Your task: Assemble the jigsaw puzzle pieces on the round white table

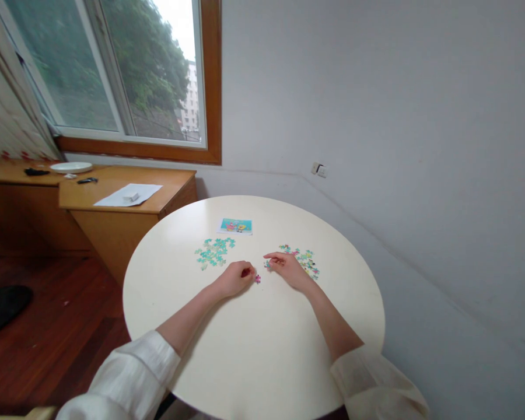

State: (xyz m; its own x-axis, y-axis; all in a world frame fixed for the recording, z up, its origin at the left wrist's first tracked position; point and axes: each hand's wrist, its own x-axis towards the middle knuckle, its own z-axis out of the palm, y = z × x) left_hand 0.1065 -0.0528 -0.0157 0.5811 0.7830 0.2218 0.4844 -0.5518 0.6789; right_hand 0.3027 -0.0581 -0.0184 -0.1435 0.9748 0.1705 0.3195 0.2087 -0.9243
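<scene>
**Puzzle pieces at dial centre, one at each hand**

Round white counter (254, 361) read as a clock dial, 12 being the far edge, 6 the wearer's side.

Left hand (236, 277): enters from about 7, grip curled, fingertips close by a pink puzzle piece (258, 279) near dial centre. Cannot tell whether the grip pinches anything.

Right hand (289, 270): enters from about 5, grip loosely bent, index finger reaching toward 9. A blue-and-pink puzzle piece (266, 265) shows at the fingertips; held or merely touched, cannot tell.

Teal pieces (214, 252): loose spread toward 10–11. Mixed-colour pieces (310, 256): spread toward 1–2, partly behind the right hand.

Labelling: picture card (236, 226) lies flat near 12, two cartoon figures, pink and yellow, on teal; any lettering is too small to read.

Off the dial, beyond 10: wooden side counter (114, 224) bearing a white sheet (107, 200) with a small white block (131, 197) on it; markings illegible at this size.
</scene>
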